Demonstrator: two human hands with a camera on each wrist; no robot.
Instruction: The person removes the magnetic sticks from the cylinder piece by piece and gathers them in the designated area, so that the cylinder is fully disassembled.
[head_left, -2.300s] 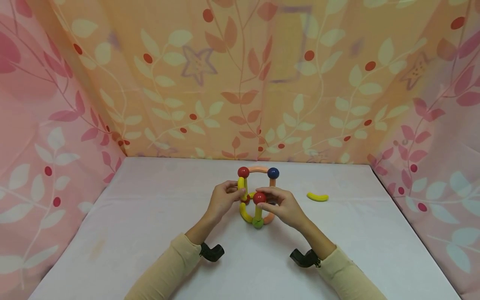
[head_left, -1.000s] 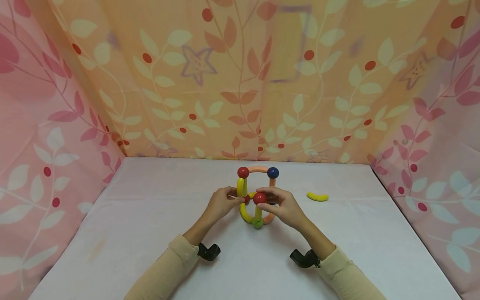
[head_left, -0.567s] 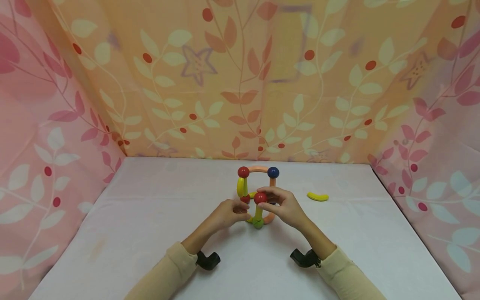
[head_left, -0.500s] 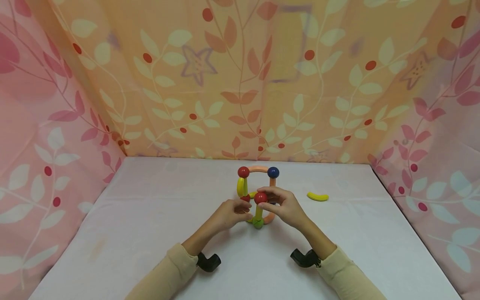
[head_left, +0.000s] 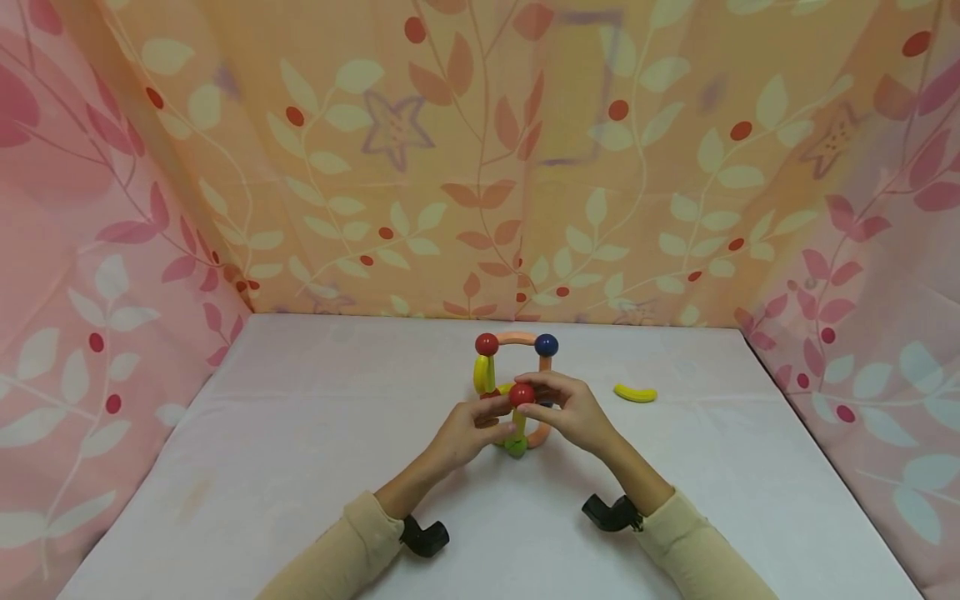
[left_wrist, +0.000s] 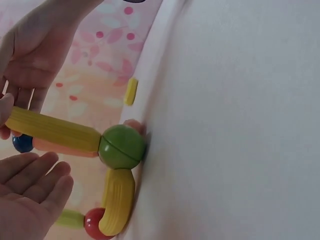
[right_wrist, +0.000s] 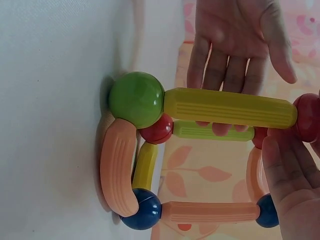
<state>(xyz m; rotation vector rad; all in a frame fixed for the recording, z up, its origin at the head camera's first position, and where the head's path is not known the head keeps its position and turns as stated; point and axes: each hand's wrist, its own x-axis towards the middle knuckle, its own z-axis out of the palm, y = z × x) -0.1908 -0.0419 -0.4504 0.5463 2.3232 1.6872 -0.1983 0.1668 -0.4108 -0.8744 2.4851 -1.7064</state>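
Yellow rod (right_wrist: 230, 107) stands upright between left hand (head_left: 467, 433) and right hand (head_left: 576, 410), green ball (right_wrist: 137, 100) at its foot on the table (head_left: 300, 467), red ball (head_left: 522, 394) at its top.
Left hand, thumb and fingers well parted, is just beside the rod; whether it touches cannot be told. Right hand, the nearer, pinches the red ball. Behind, a peach arch (head_left: 516, 338) meets a blue ball (head_left: 547, 345); off to the right, a curved yellow stick (head_left: 635, 394) lies loose, well apart.
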